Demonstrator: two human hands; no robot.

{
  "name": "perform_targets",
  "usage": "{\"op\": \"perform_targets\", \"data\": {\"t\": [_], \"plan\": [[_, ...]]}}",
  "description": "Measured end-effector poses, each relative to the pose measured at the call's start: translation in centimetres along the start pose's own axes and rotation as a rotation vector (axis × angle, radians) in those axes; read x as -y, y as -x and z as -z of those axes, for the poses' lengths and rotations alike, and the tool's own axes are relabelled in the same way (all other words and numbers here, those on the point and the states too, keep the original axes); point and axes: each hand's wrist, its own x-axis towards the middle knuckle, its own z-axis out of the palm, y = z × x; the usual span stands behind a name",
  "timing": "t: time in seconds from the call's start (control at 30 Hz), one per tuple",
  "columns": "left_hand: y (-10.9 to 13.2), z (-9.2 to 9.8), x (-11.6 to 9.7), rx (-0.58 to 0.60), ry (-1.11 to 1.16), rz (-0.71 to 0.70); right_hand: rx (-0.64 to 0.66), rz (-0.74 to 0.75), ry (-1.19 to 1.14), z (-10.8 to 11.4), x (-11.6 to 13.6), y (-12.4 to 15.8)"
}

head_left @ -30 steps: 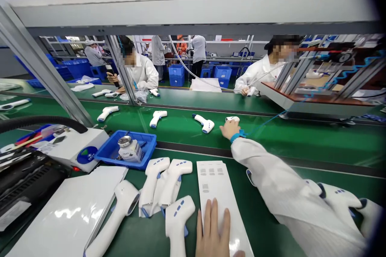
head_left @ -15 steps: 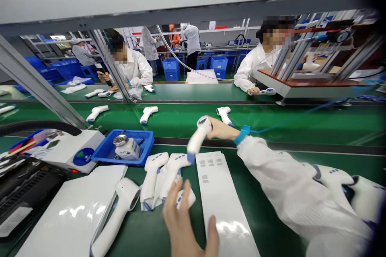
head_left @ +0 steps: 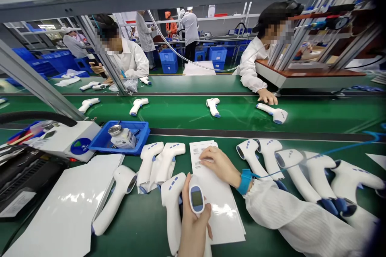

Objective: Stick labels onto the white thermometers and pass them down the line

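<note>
My left hand (head_left: 193, 229) is closed round the handle of a white infrared thermometer (head_left: 196, 198), held upright with its blue-rimmed screen facing me. My right hand (head_left: 220, 164), a blue strap (head_left: 245, 180) on its wrist, rests on a white label sheet (head_left: 224, 209), with fingers bent and fingertips pressed together at the printed labels near the sheet's top. Whether they hold a label I cannot tell. Another thermometer (head_left: 170, 204) lies just left of my left hand.
More thermometers lie left of the sheet (head_left: 157, 160) and in a row at right (head_left: 289, 164). A blue tray (head_left: 141, 133) holds a bottle (head_left: 120, 137) beside a white machine (head_left: 64, 138). Thermometers (head_left: 212, 106) ride the conveyor belt (head_left: 181, 114). Co-workers in white sit opposite; one's hand (head_left: 267, 96) is beside a thermometer (head_left: 273, 113).
My right hand brought a thermometer back from the belt and passed it to my left hand, then came down on the label sheet. The view tilted down.
</note>
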Motion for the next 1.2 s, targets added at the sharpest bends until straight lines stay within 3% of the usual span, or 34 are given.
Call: {"op": "perform_targets", "data": {"t": [0.1,0.3,0.6,0.77,0.87,0.93,1.03,1.2], "plan": [[0.1,0.1,-0.2,0.029,0.01,0.069,-0.052,-0.013,0.012,-1.2,0.1,0.1],[0.3,0.4,-0.3,0.095,-0.029,0.051,-0.071,-0.034,-0.006,-1.7,0.3,0.0],[0.4,0.5,-0.4,0.104,-0.047,0.049,-0.077,-0.07,-0.143,-2.3,1.2,-0.7],[0.5,0.6,-0.7,0.11,-0.068,0.057,0.056,-0.082,-0.425,-0.1,2.5,1.3],[0.7,0.5,-1.1,0.108,-0.074,0.074,0.16,-0.254,-0.763,2.4,3.6,3.8],[0.7,0.4,-1.4,0.112,-0.068,0.069,0.303,-0.344,-0.914,3.8,4.8,5.6],[0.3,0.2,-1.4,0.152,-0.04,0.028,0.453,-0.291,-0.812,4.4,6.5,8.0],[-0.3,-0.3,-0.9,0.231,-0.065,-0.07,0.15,-0.026,-0.379,3.0,7.3,8.6]]}}
